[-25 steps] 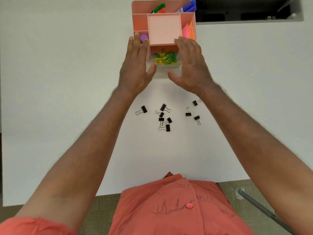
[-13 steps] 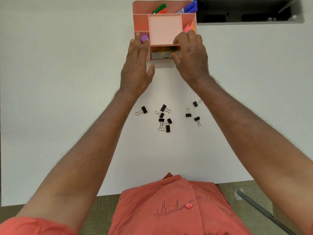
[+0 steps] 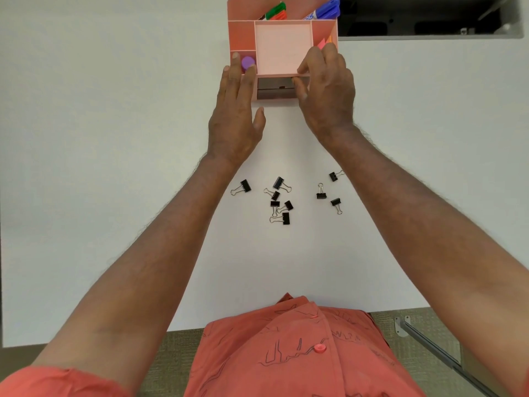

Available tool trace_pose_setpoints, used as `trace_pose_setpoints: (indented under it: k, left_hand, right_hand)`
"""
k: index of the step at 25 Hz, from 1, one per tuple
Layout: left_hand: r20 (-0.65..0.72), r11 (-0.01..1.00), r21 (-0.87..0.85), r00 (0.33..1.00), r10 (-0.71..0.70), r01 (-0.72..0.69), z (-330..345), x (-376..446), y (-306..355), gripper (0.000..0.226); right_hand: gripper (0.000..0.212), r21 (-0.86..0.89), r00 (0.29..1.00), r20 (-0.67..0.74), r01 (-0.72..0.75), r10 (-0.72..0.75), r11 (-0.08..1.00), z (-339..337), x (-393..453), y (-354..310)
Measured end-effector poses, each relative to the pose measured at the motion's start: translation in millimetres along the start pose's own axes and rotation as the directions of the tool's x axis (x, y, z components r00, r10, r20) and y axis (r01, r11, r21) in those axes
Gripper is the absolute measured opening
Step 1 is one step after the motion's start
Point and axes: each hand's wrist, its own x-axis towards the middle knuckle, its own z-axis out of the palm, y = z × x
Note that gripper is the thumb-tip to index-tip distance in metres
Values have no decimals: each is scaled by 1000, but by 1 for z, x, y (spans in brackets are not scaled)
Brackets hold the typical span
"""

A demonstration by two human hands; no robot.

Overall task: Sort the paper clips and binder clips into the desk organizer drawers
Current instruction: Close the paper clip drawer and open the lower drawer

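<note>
Head view: a pink plastic desk organizer [image 3: 242, 35], rectangular with thin partition walls, stands at the far side of a smooth white counter [image 3: 86, 138]. Its square central tray is bare; rear compartments hold green and orange markers [image 3: 274, 12] and a blue marker [image 3: 325, 10] whose printed label is too blurred to read; a round purple cap [image 3: 248, 62] sits in the front-left cell. The drawer [image 3: 276, 87] in the front face lies flush, or nearly so, with the body. The left hand [image 3: 236, 110], fingers straight and together, rests flat against the organizer's front-left corner. The right hand [image 3: 325, 90] has curled fingers on the front-right edge, thumb at the drawer front; whether it pinches anything cannot be told. Nine black metal binder clips [image 3: 282, 200] with wire handles lie scattered on the counter between the forearms, well apart from both hands. Below, a coral shirt [image 3: 286, 353] with thin dark line markings.
</note>
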Motion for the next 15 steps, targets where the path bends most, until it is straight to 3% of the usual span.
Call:
trace_pose_setpoints:
  k: [4,7,12,15]
  left_hand:
    - [7,1000,9,1000,12,-12,0,-1,0,77]
    - [24,1000,23,1000,7,-7,0,-1,-1,77]
    - [36,1000,29,999,-2,1,-1,0,0,77]
    - [36,999,36,999,0,-1,-2,0,-1,77]
  right_hand:
    - [33,30,999,39,-18,16,999,-6,-5,-1]
    - [32,45,1000,-26,13,-12,999,-9,-31,-7]
    - [50,-29,969,246,21,-13,999,9,-66,-6]
    - [64,-42,952,306,47,-32,998,17,-59,-4]
